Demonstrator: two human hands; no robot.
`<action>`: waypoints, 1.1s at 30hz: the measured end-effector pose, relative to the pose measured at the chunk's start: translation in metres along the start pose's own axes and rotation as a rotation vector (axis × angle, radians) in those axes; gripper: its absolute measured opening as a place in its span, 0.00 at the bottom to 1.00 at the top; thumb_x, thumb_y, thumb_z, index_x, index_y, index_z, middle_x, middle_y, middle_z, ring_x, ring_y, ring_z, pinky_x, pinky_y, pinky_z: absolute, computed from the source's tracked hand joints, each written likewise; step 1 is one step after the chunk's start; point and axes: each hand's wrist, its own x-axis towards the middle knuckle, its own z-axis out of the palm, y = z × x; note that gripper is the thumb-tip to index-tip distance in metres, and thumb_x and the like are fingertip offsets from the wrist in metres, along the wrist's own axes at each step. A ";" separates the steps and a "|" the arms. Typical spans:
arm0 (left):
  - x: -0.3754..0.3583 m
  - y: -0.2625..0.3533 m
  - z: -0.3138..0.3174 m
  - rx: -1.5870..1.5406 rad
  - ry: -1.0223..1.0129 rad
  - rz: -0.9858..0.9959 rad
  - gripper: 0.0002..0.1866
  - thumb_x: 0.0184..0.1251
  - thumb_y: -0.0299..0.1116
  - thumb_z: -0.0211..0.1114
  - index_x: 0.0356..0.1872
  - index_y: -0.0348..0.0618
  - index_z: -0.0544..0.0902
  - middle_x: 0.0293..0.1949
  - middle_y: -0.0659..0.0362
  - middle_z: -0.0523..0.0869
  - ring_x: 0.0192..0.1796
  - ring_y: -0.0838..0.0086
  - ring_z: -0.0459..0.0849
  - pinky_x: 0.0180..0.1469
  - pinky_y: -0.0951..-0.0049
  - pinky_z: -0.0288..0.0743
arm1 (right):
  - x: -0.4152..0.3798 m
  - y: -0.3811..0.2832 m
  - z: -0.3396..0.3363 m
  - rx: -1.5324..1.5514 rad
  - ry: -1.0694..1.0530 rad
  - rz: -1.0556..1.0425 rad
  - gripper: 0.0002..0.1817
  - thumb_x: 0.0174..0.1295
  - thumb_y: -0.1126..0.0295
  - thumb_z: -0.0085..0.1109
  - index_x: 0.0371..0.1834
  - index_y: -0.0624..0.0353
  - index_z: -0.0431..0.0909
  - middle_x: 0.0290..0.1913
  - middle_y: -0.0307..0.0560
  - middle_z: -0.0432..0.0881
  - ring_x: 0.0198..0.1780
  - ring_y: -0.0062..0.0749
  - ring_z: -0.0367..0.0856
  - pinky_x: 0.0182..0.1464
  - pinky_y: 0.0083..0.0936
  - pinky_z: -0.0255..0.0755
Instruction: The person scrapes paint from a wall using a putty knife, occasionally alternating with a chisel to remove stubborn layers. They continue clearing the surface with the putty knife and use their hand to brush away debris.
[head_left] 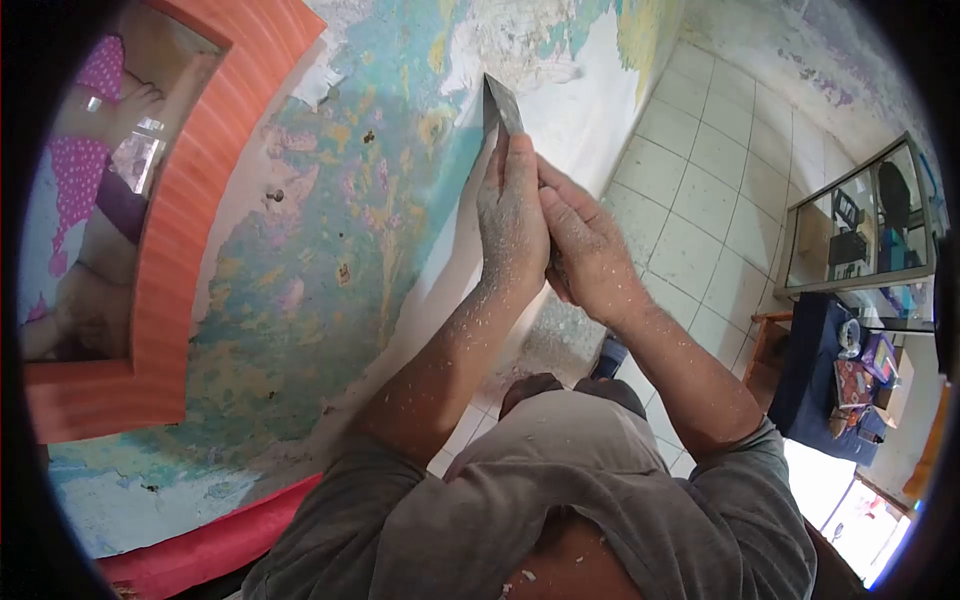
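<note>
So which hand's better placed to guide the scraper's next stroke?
Probably left. The left hand is nearer the peeling wall, its fingers right by the blade of the scraper. The right hand sits alongside, farther from wall and blade.

Single close head-worn view, forward and downward onto hands (515, 220) and wall (310, 320).

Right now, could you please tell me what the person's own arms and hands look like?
The left hand and right hand are bare and dusty, with no gloves. The left forearm and right forearm are speckled with pale flakes; no watch or bracelet shows. The left sleeve and right sleeve are plain grey cloth, ending near the elbows.
</note>
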 end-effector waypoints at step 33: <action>0.046 -0.017 0.059 -0.048 -0.128 -0.013 0.37 0.80 0.53 0.49 0.76 0.33 0.57 0.73 0.47 0.64 0.72 0.64 0.64 0.73 0.68 0.56 | 0.032 -0.007 -0.063 0.145 0.041 -0.044 0.31 0.78 0.54 0.40 0.79 0.57 0.55 0.31 0.38 0.77 0.17 0.15 0.65 0.18 0.16 0.62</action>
